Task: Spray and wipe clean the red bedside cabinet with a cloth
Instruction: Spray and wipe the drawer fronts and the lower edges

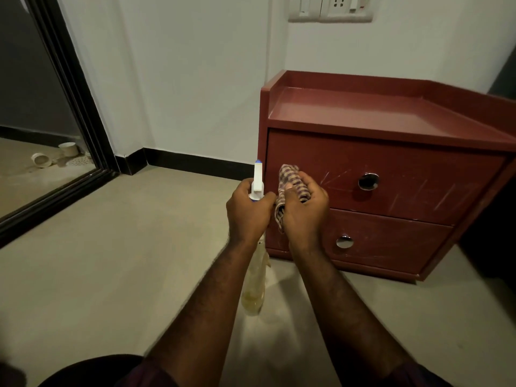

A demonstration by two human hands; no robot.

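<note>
1. Standing on floor against wall, just ahead of both hands: cabinet (377, 113); looking rigid, smooth, scuffed in front.
2. Gripping bottle (252, 289) by neck in left hand (248, 210), fingers curling round; seeming light, slick.
3. Holding pale liquid low in bottle.
4. Bunching cloth (290, 180) in right hand (304, 210), fingers wrapping it; seeming soft, limp.
5. Showing drawers (405, 177) shut; contents hidden.

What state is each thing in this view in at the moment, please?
left hand: grips the spray bottle at its neck.
spray bottle: held with its nozzle end up, pale liquid inside.
right hand: holds the cloth.
cloth: bunched up, in front of the upper drawer; contact cannot be told.
upper drawer: shut, front streaked with pale marks.
lower drawer: shut.
</note>
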